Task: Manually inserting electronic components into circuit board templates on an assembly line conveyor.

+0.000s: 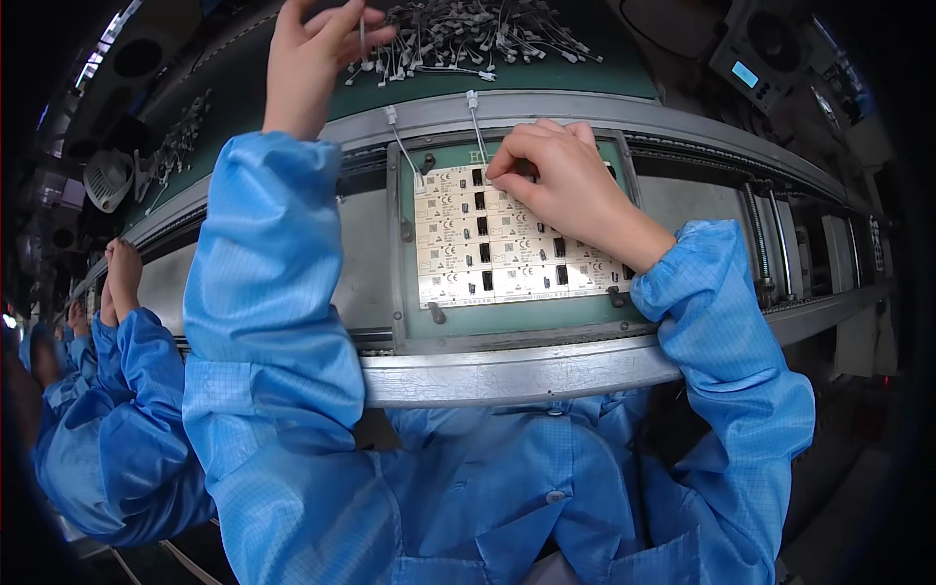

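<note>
My right hand (565, 180) is over a panel of pale circuit boards (453, 234), thumb and forefinger pinched at its upper part. A white connector cable (478, 127) runs from the far rail down to those fingertips, which seem to grip its wire end; the exact contact is hidden. Another white-plugged cable (402, 141) leans over the panel's upper left corner. Beyond the rail, my left hand (312, 58) is raised beside a heap of white connector cables (468, 39). A thin lead crosses its fingers and appears pinched there; its fingertips are partly cut off above.
The panel sits in a green-based carrier frame (526, 324) between metal conveyor rails (517, 375). A dark device with a lit display (746, 74) stands at the far right, and a small white fan (109, 180) at far left. Co-workers in blue sleeves (127, 419) work at left.
</note>
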`<act>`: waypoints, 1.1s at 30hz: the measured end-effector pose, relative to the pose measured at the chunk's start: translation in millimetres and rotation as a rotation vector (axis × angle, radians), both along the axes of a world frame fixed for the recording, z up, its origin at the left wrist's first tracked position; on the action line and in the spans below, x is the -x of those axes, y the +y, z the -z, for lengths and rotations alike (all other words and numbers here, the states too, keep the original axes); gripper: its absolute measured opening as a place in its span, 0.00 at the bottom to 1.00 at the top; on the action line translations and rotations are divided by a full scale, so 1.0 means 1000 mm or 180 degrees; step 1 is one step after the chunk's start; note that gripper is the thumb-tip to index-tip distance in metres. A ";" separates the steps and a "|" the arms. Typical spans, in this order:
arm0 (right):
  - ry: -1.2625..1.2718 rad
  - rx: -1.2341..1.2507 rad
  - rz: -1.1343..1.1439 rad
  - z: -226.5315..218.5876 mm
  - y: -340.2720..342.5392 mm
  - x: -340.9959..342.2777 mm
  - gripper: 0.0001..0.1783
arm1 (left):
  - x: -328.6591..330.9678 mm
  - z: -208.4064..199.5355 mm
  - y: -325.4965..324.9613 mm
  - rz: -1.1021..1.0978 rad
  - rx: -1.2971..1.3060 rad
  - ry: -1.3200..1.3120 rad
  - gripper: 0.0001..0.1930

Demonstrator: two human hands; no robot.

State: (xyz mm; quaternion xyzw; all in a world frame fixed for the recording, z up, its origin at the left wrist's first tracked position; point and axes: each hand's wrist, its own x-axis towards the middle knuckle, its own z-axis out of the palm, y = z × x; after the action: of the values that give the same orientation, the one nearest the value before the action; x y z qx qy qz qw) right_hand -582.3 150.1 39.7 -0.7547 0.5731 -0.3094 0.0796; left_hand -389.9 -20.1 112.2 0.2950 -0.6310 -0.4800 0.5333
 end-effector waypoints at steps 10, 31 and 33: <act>0.0824 0.0425 0.0062 -0.010 0.008 -0.016 0.02 | -0.078 0.006 0.046 0.1113 -0.1494 -0.1100 0.25; 0.1195 -0.0239 -0.0080 -0.061 -0.117 -0.005 0.16 | -0.077 0.017 0.071 0.0356 0.1057 -0.2531 0.07; 0.1372 0.0399 0.0039 -0.027 -0.151 -0.015 0.16 | -0.075 0.017 0.075 0.0284 0.1569 -0.2522 0.06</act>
State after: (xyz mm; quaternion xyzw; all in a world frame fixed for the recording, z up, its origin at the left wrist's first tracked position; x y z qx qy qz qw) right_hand -567.4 -0.6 66.4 -0.8033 0.5611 -0.1764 -0.0936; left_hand -314.7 54.9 94.9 0.2926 -0.8933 -0.1886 0.2843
